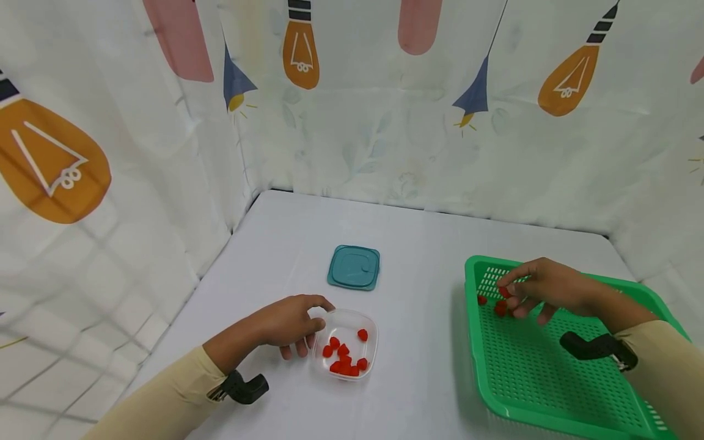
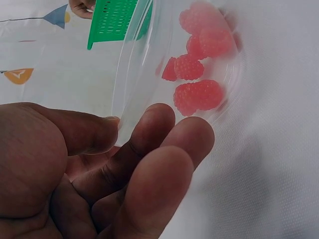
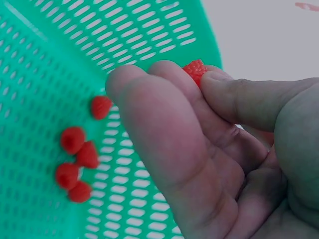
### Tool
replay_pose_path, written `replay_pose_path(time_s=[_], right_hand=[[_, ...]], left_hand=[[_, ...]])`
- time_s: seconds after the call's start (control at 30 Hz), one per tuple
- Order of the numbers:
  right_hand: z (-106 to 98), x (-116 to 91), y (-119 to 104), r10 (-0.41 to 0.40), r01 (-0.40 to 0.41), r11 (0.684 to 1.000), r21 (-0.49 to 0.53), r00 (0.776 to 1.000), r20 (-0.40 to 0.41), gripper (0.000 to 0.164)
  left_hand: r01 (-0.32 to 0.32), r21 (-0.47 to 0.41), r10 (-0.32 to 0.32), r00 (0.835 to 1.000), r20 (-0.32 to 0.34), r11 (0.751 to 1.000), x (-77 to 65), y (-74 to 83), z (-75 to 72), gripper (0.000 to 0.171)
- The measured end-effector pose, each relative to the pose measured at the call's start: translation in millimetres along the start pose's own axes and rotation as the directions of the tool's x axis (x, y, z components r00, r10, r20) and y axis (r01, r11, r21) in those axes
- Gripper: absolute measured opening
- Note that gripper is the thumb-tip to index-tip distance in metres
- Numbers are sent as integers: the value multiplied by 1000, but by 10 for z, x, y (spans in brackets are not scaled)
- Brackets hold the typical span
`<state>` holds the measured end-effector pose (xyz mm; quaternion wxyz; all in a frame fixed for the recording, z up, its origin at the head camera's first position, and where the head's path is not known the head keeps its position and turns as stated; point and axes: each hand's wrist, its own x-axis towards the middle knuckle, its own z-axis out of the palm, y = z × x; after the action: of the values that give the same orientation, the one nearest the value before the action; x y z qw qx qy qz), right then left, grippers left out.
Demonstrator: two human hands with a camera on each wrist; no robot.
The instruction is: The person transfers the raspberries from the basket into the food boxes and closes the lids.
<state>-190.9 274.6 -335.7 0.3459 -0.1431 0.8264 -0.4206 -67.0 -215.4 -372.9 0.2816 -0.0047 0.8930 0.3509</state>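
A white surface (image 1: 418, 293) is shown, with a green basket (image 1: 550, 360) standing at the right. The left grip (image 1: 288, 321) is placed at the left edge of a clear tub (image 1: 348, 325), whose rim appears to be pinched between thumb and index finger; only light steadying seems needed, as the wall looks thin. The right grip (image 1: 555, 287) is held over the basket's far left corner, with one raspberry (image 3: 195, 69) pinched between thumb and fingertips. Behind the tub, a teal lid (image 1: 354, 267) is laid flat, apart from both hands. Several berries (image 1: 344, 362) are gathered in the tub; five more are seen loose in the basket. The pinched raspberry is best held gently, so that it is neither squashed nor dropped, and carried well clear of the basket's rim.
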Motion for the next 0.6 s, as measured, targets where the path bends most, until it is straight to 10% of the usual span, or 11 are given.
replay_pose_path(time_s=[0.6], right_hand=[[153, 207, -735, -14, 14, 1000, -4, 999, 50, 35]], left_hand=[[-12, 4, 12, 1000, 1, 1000, 7, -25, 5, 39]])
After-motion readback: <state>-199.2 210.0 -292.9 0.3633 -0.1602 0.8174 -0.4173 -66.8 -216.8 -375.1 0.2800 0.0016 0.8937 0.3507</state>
